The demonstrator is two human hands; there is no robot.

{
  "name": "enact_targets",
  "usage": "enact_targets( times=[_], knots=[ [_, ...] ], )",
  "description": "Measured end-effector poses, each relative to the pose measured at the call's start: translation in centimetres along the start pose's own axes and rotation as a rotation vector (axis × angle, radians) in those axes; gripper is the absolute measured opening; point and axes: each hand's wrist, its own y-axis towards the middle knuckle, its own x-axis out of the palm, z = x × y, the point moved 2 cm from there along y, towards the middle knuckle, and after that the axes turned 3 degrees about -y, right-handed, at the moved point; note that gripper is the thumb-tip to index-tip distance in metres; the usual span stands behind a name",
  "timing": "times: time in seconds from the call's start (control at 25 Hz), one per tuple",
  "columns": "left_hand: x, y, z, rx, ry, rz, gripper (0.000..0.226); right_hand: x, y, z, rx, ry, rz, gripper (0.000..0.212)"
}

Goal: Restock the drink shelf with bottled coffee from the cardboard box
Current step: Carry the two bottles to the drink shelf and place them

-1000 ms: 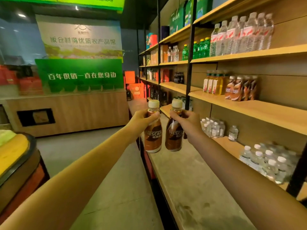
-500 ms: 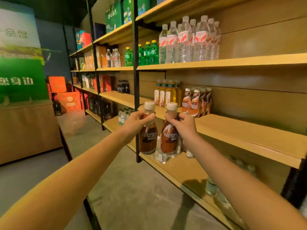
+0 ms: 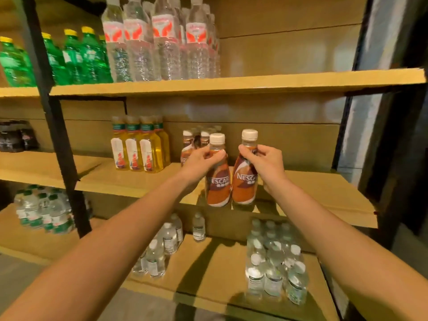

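Left hand grips the left coffee bottle, a brown plastic bottle with a white screw cap and a Nescafe label, thumb and fingers curled round its neck just under the cap. Right hand grips the right coffee bottle, same kind, pinched round the neck the same way. Both bottles are upright, side by side and nearly touching, over the front edge of the middle shelf, a light wooden board; bottoms sit level with that edge, cannot tell if they rest on it. Further back on the middle shelf, just behind the left hand, stand the stocked coffee bottles, same brown and white kind, partly hidden. Left of them on the same board is a row of yellow tea bottles with green-banded necks. On the board above the middle shelf stand tall clear water bottles with red and white labels, and left of those green soda bottles with yellow caps. On the board below the middle shelf are small clear water bottles with white caps. A black metal post crosses the middle shelf at its left end.
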Motion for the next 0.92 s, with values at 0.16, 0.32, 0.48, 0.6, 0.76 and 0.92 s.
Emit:
enact_targets(
  times=[0.16, 0.32, 0.48, 0.6, 0.76, 0.92],
  knots=[
    [0.6, 5.6, -1.7, -0.015, -0.028, -0.174, 0.034, 0.1, 3.3, 1.8, 0.038, -0.109, 0.164, 0.011],
    [2.2, 8.2, -2.9, -0.001, -0.048, -0.258, 0.037, -0.7, 5.2, 3.4, 0.075, -0.165, 0.263, 0.020],
    [3.7, 9.8, -3.6, -0.017, -0.106, -0.311, 0.029, -1.8, 6.2, 4.4, 0.092, -0.233, 0.320, 0.018],
    [4.2, 10.8, -4.0, -0.005, -0.120, -0.336, 0.028, -2.4, 6.8, 5.2, 0.108, -0.247, 0.337, 0.021],
    [4.7, 11.1, -4.5, 0.038, -0.107, -0.316, 0.028, -2.6, 7.2, 5.9, 0.060, -0.274, 0.302, 0.032],
    [4.3, 9.4, -5.3, 0.033, -0.012, -0.348, 0.051, -3.8, 6.9, 6.8, 0.177, -0.288, 0.108, 0.059]
  ],
)
